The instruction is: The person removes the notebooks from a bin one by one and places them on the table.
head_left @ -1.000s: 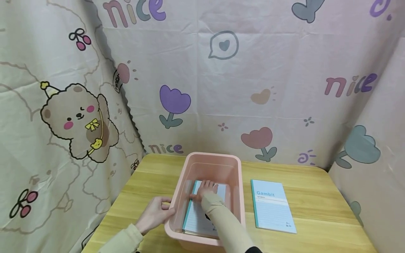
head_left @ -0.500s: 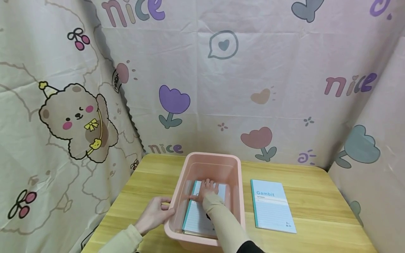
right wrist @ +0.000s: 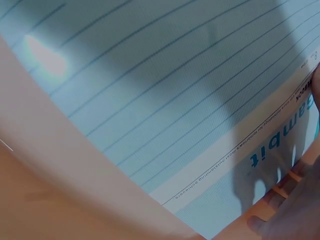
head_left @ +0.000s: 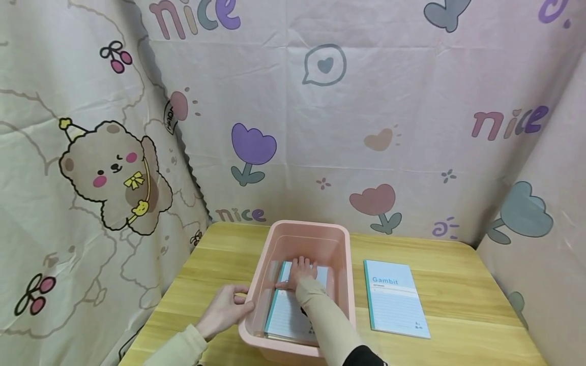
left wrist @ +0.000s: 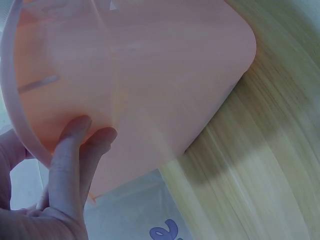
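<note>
A pink plastic bin [head_left: 344,264] stands on the table in the head view. My left hand [head_left: 225,311] grips its left rim; in the left wrist view, two fingers [left wrist: 65,170] lie against the outer wall. Inside the bin are stacked notebooks [head_left: 287,320] with light-blue ruled covers and teal spines. My right hand [head_left: 299,277] reaches in, fingers spread over the top cover near its far end. The right wrist view shows the "Gambit" lettering close to those fingers [right wrist: 295,205]. The sleeve hides part of the stack.
Right of the bin, another Gambit notebook [head_left: 397,300] lies flat on the wooden table [head_left: 467,300]. A patterned cloth [head_left: 316,127] hangs behind the table, and more cloth [head_left: 27,213] hangs along the left side.
My right hand has shifted slightly forward and right over the notebooks, and more of the black wristband shows. My left hand keeps its grip on the rim. Bin and loose notebook stay in place.
</note>
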Available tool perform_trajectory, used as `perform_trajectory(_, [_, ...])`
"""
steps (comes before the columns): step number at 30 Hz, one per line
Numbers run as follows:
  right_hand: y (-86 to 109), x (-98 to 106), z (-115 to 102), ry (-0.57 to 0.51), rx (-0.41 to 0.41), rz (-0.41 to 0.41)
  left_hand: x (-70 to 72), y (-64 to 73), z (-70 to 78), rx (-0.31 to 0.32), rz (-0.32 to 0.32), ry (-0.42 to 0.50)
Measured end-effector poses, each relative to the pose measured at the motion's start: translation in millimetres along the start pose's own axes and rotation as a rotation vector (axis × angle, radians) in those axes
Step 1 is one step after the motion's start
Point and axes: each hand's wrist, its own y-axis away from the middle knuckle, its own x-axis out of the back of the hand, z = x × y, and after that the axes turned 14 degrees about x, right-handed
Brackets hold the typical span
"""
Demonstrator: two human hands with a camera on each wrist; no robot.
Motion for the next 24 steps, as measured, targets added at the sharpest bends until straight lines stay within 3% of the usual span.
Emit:
perform_trajectory(4, [0.4,1.8,-0.1,0.043,0.018,-0.012,-0.4,0.2,-0.5,0.0,0.003,0.0])
perform_trajectory(24, [-7.0,-1.3,-1.3,0.143,0.069,0.1,-0.8,0.4,-1.3,-0.019,0.0,0.013])
